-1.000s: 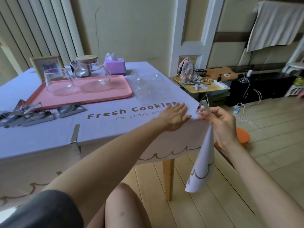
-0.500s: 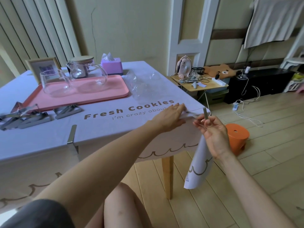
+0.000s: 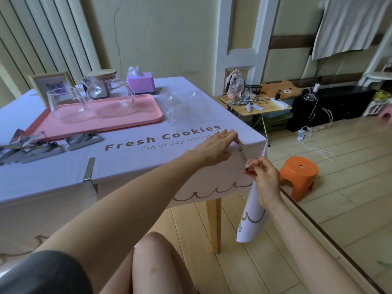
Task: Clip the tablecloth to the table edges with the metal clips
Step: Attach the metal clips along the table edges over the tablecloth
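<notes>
A pale lilac tablecloth [image 3: 135, 158] printed "Fresh Cookies" covers the table. My left hand [image 3: 214, 145] lies flat on the cloth near the front right corner, fingers straight. Just below that edge, my right hand [image 3: 264, 177] pinches the lower end of a metal clip [image 3: 241, 152], whose upper end sits at the table edge by my left fingertips. Another clip [image 3: 90, 169] sits clamped on the front edge to the left. Several loose clips [image 3: 31, 150] lie on the cloth at the left.
A pink tray [image 3: 146, 115] with a glass jug [image 3: 63, 105] and teapot stands at the back. A tissue box [image 3: 141, 82], a photo frame and crumpled clear plastic [image 3: 184, 107] also lie on the table. An orange stool [image 3: 299, 176] stands on the floor right of the table leg.
My right hand has dropped from beside the corner to below the table edge, bringing the clip onto the edge. My left hand stayed flat on the cloth.
</notes>
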The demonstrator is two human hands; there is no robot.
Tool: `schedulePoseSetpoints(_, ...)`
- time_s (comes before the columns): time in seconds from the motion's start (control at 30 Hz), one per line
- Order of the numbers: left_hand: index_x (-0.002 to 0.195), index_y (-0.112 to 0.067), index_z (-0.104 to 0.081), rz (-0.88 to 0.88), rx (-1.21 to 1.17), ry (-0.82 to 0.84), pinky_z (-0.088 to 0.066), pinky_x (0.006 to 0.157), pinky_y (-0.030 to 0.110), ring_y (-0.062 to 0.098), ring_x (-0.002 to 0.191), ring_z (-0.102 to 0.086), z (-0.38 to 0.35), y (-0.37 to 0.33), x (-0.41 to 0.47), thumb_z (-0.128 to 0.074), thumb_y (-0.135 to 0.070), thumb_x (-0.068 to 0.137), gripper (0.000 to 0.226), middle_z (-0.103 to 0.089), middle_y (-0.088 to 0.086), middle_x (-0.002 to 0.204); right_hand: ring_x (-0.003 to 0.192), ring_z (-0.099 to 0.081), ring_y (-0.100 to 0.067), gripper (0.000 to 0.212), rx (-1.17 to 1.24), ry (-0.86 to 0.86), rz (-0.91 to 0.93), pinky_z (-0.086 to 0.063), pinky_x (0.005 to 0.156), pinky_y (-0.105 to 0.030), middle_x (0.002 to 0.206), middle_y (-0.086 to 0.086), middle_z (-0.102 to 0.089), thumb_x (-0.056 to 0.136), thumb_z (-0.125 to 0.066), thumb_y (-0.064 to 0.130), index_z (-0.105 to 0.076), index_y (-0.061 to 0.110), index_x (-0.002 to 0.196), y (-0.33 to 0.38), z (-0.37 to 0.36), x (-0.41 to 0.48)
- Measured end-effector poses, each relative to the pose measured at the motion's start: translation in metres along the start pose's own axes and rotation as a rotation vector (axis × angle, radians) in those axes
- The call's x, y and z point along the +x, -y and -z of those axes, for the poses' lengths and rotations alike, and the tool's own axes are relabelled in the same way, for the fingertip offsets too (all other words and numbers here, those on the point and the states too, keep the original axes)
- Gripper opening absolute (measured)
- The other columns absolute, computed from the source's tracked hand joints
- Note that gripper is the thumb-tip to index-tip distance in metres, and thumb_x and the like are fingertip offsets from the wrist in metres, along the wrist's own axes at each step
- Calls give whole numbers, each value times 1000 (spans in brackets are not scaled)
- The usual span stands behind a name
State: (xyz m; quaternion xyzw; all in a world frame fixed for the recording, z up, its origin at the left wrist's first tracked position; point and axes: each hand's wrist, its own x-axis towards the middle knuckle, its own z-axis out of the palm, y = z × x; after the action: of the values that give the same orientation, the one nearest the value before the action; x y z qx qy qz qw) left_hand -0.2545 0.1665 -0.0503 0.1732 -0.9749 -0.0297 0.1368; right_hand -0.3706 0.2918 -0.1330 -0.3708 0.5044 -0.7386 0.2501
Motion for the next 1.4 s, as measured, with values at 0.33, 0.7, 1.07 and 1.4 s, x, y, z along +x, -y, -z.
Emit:
schedulePoseSetpoints(0.33,131,-5,-36,38,3,26,-39,92,34,27,115,-46,2,0,0,-55,-12,88,47,-45,11,133,55,-53,-13,26,-90,-71,4,-50,62,-23,60,4,-60,86,-58,31,-57,12,68,9,-9,5)
schedulePoseSetpoints(0.7,144,-4,-19,106,15,74,-34,103,36,30,126,-39,4,-5,-3,-52,-16,91,64,-36,15,142,58,-55,-13,28,-145,-131,-8,-51,62,-25,64,-2,-61,89,-58,31,-58,13,67,9,-23,7)
schedulePoseSetpoints(1.07,144,1,-19,157,89,56,-13,114,32,30,143,-16,4,-12,-9,-44,-21,96,59,-15,18,155,63,-61,-15,26,-181,-176,-38,-55,64,-29,70,-3,-64,89,-61,29,-60,11,70,7,-34,20)
schedulePoseSetpoints(1.4,142,-2,-26,155,75,50,-16,113,32,29,142,-18,7,-14,-10,-46,-22,95,55,-19,15,154,71,-62,-21,30,-187,-301,-17,-54,63,-29,94,-12,-62,76,-76,16,-52,14,94,9,-27,14)
